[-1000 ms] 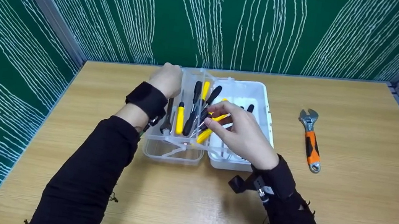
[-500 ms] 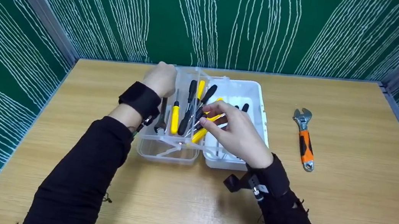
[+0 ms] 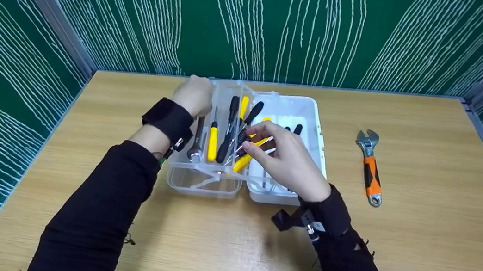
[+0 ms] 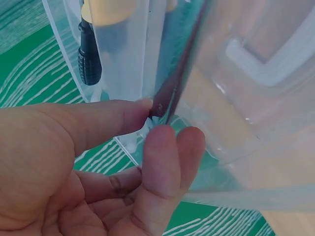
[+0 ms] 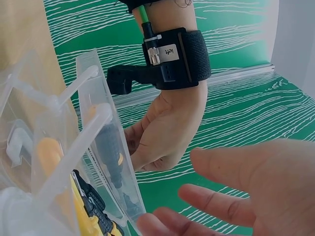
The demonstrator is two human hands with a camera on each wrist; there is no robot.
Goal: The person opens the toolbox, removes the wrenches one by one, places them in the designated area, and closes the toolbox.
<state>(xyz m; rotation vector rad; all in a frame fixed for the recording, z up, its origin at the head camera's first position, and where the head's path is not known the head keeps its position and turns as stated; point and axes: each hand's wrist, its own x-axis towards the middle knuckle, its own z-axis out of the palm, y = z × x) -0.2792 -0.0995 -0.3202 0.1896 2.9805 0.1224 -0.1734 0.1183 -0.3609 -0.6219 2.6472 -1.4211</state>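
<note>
At the far left end of the clear tray (image 3: 214,168), my left hand (image 3: 194,95) pinches the end of a dark metal wrench (image 3: 197,141). In the left wrist view, thumb and fingertips meet at the end of the dark wrench (image 4: 167,96). The wrench lies lengthwise in the tray's left compartment, beside a yellow-handled screwdriver (image 3: 213,143). My right hand (image 3: 292,161) hovers over the tray's right side and the white box (image 3: 275,199), fingers loosely bent and apart. Nothing shows between its fingers in the right wrist view.
Several black- and yellow-handled tools lie in the tray's other compartments. A clear lid (image 3: 201,189) lies opened to the left of the white box. An orange-and-black adjustable wrench (image 3: 370,166) rests on the table to the right. A green wall stands behind.
The head view has shifted slightly, so the scene sits a little further left. The wrench in the left compartment has turned slightly, its head now looking shinier. Both hands hold nearly the same places.
</note>
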